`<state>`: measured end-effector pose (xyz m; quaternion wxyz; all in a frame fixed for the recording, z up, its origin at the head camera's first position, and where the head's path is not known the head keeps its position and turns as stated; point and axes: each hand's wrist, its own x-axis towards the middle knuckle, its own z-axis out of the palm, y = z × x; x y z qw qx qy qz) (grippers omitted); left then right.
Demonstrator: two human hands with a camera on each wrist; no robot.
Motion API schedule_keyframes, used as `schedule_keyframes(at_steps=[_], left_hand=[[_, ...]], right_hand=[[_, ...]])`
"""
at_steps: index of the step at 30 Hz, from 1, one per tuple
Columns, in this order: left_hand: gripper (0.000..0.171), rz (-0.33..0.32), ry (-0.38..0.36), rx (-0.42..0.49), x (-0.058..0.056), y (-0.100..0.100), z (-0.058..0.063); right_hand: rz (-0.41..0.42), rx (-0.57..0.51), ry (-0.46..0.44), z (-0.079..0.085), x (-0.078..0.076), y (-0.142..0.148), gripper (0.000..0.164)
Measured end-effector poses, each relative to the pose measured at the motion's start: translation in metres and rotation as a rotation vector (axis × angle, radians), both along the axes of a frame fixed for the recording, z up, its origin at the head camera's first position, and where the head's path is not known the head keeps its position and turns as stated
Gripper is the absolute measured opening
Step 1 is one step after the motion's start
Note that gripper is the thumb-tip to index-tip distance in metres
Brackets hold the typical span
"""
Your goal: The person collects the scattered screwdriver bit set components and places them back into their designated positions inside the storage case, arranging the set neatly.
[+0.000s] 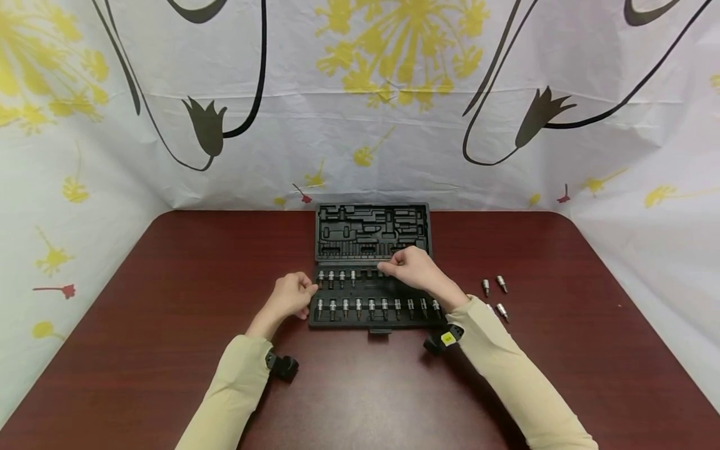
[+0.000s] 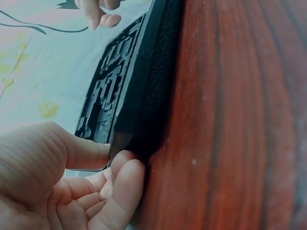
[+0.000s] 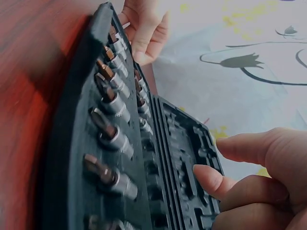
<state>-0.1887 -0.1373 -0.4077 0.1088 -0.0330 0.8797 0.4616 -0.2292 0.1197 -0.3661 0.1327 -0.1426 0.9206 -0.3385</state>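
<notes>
A black bit socket case [image 1: 360,292] lies unfolded on the table, its moulded lid [image 1: 371,220] at the back. My left hand [image 1: 288,295] pinches the case's left edge; in the left wrist view the thumb [image 2: 88,152] is on the rim and fingers are at its side. Over the back row, near the hinge, hovers my right hand [image 1: 414,269]. The right wrist view shows its thumb and forefinger apart with nothing between them. Silver bit sockets [image 1: 371,306] fill the front row; several more [image 1: 342,278] stand at the left of the back row.
Several loose bit sockets [image 1: 502,310] lie on the dark red table [image 1: 562,350] right of the case, close to my right forearm. A latch [image 1: 379,331] juts from the case's front edge. Behind the table hangs a patterned white cloth [image 1: 337,144].
</notes>
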Motion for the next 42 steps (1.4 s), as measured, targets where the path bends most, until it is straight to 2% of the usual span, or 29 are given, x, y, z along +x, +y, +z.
schedule_keyframes(at_steps=[12, 21, 32, 42], left_hand=[[0.015, 0.0, 0.029, -0.024, 0.002, 0.002, 0.0], [0.015, -0.004, 0.032, -0.03, 0.002, 0.002, -0.001], [0.015, -0.008, 0.026, -0.033, 0.001, 0.001, -0.001], [0.015, -0.017, 0.038, -0.031, 0.002, 0.001, -0.002]], right_hand=[[-0.04, 0.058, 0.051, -0.002, 0.017, 0.032, 0.033], [-0.048, 0.058, 0.076, -0.005, 0.025, 0.055, 0.031], [-0.104, 0.063, 0.1, -0.007, 0.036, 0.091, 0.032], [-0.165, 0.093, 0.156, -0.007, 0.037, 0.122, 0.031]])
